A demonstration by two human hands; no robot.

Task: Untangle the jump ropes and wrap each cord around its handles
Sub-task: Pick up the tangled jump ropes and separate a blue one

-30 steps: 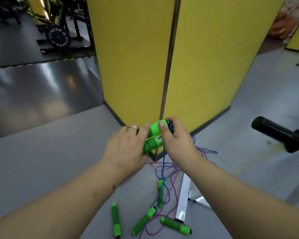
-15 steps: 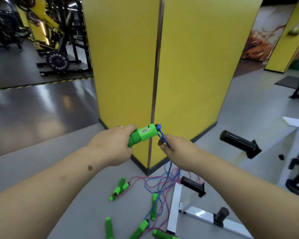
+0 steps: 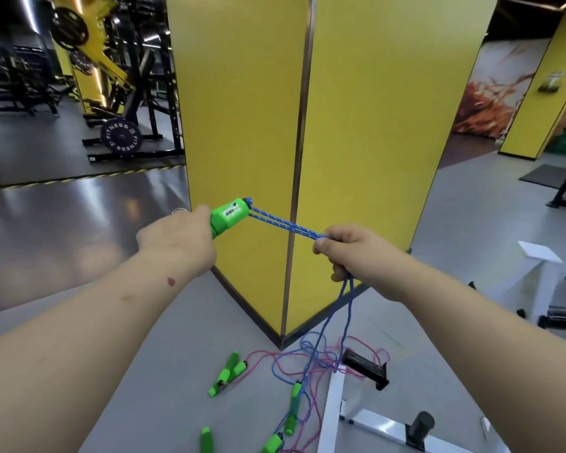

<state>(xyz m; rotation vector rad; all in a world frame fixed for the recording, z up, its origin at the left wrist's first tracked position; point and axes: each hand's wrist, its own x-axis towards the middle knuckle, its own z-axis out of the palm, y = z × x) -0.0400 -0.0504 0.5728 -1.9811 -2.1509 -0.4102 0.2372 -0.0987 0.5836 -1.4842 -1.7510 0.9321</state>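
Note:
My left hand [image 3: 180, 240] grips a pair of green jump-rope handles [image 3: 228, 217] held together at chest height. Two strands of blue cord [image 3: 285, 226] run taut from the handle tops to my right hand [image 3: 350, 253], which is closed around them. Below that fist the blue cord hangs down to the floor. There it joins a tangle of blue and pink cords [image 3: 311, 361]. Several more green handles lie on the floor: a pair [image 3: 227, 374] at the left, one [image 3: 293, 407] in the tangle, others [image 3: 206, 439] near the bottom edge.
A yellow pillar corner [image 3: 294, 142] rises straight ahead. A white bench frame [image 3: 332, 407] with black pads [image 3: 366, 369] lies on the grey floor at the right, touching the cords. Weight racks and a plate [image 3: 121, 137] stand at the far left.
My hands have moved apart. The right hand slid away from the handles along the blue cord, which is now stretched taut between both hands. The view has tilted upward.

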